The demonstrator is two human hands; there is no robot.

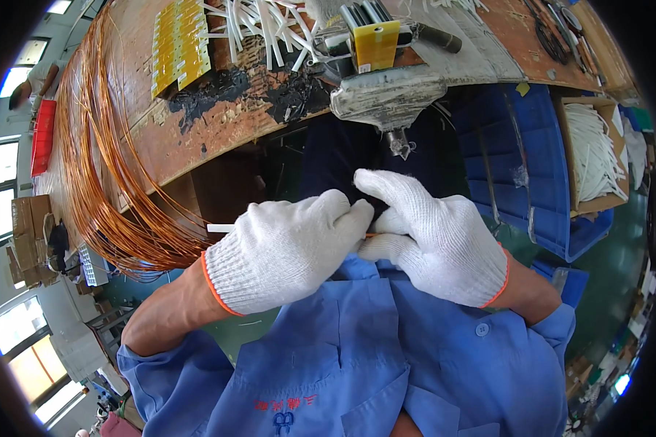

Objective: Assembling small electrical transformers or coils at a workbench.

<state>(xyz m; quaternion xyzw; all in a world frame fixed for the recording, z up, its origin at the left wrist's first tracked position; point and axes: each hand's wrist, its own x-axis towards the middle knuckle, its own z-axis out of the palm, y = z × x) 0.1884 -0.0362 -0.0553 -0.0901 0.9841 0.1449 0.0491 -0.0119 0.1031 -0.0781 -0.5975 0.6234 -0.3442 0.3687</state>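
Note:
Both my hands wear white knitted gloves with orange cuffs and are close together in front of my blue shirt. My left hand [291, 244] is closed, its fingertips pinched toward the right hand. A white tube [221, 228] sticks out from under it on the wrist side; the rest is hidden by the glove. A short bit of copper wire [372, 234] shows between the hands. My right hand [441, 240] pinches at this wire with thumb and fingers, the index finger raised and bent. A large coil of copper wire [116, 211] hangs to the left.
Ahead is a worn wooden bench [226, 135] with yellow laminated pieces [181, 47] and loose white tubes [266, 29]. A tape-wrapped fixture [386, 91] with a metal tip juts over its edge, bearing a yellow-faced block [376, 47]. Right: a blue bin [514, 167] and a carton of white tubes [594, 156].

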